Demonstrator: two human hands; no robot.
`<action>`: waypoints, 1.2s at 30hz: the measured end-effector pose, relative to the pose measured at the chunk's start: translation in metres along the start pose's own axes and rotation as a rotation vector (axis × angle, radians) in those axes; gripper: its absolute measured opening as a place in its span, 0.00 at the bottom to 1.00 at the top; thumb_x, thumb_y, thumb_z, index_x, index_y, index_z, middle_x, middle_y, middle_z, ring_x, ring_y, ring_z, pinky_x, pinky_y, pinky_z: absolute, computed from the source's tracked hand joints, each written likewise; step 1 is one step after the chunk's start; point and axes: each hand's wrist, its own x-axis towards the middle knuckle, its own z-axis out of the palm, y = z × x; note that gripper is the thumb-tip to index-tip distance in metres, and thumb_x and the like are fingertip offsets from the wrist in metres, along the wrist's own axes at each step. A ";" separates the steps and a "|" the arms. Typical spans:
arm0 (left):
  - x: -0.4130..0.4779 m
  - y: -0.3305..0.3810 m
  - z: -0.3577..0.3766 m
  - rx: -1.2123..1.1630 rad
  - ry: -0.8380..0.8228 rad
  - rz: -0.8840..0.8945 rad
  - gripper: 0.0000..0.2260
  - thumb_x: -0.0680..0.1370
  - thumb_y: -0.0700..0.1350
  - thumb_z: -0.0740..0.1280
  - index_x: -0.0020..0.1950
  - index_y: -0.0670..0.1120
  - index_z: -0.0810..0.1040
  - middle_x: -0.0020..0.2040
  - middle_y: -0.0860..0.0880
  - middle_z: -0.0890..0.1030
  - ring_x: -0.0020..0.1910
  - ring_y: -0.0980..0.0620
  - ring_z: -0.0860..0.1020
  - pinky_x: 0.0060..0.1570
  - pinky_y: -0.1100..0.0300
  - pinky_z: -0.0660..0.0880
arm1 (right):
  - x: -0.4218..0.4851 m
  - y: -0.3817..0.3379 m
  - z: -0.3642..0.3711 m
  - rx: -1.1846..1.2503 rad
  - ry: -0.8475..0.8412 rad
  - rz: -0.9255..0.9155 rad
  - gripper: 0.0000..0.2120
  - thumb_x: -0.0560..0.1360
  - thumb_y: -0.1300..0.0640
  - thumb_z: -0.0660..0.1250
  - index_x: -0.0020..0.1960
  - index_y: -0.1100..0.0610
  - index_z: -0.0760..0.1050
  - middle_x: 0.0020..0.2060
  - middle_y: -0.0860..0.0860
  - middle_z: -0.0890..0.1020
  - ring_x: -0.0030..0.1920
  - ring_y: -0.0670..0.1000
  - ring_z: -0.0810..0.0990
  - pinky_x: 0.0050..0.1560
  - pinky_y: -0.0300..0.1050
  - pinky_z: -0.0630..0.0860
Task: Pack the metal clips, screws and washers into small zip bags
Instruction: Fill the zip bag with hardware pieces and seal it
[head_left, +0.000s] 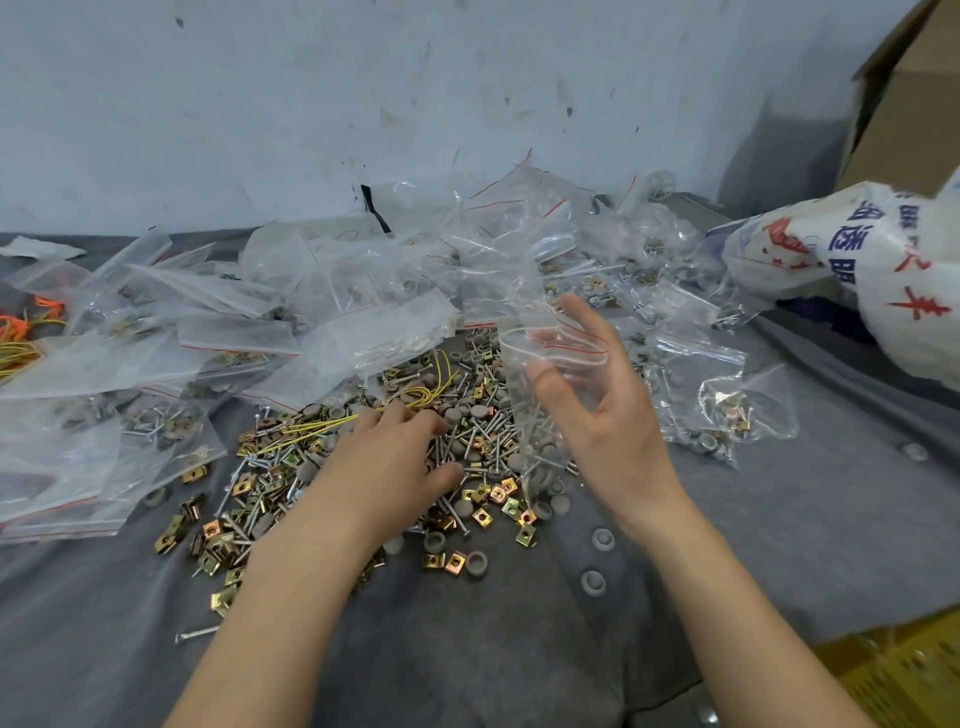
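Note:
A loose heap of gold metal clips (480, 518), silver screws (470, 441) and grey round washers (476, 560) lies on grey cloth in the middle. My left hand (400, 457) rests palm down on the heap, fingers curled into the parts. My right hand (597, 410) holds a small clear zip bag (540, 395) upright by its open mouth, thumb inside the rim. Some screws and washers show in the bag's bottom. Empty zip bags (363, 332) pile up behind the heap.
Filled zip bags (722, 410) lie at the right, more bags at the left (104, 415). A white printed sack (857, 270) and a cardboard box (909, 104) stand at the far right. Yellow wire ties (415, 402) lie across the heap. A wall runs along the back.

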 end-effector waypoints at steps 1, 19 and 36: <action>0.000 0.001 0.001 0.019 0.008 0.000 0.23 0.79 0.61 0.63 0.73 0.56 0.67 0.70 0.51 0.69 0.70 0.47 0.64 0.69 0.49 0.66 | 0.000 -0.001 -0.001 0.005 0.004 0.006 0.29 0.76 0.40 0.68 0.74 0.34 0.63 0.70 0.42 0.75 0.66 0.44 0.77 0.66 0.59 0.75; 0.002 0.004 0.006 -0.004 -0.005 0.016 0.09 0.82 0.48 0.61 0.61 0.53 0.75 0.60 0.50 0.73 0.61 0.49 0.72 0.59 0.55 0.71 | 0.004 -0.001 -0.008 0.059 0.054 0.007 0.28 0.76 0.43 0.68 0.74 0.38 0.65 0.68 0.45 0.77 0.65 0.47 0.78 0.69 0.56 0.72; -0.006 -0.031 -0.009 -0.222 0.093 -0.045 0.09 0.81 0.41 0.63 0.57 0.52 0.80 0.47 0.57 0.78 0.45 0.58 0.76 0.42 0.65 0.70 | 0.002 -0.005 -0.014 0.063 0.057 0.000 0.25 0.79 0.50 0.67 0.73 0.38 0.65 0.66 0.44 0.79 0.63 0.45 0.79 0.69 0.50 0.73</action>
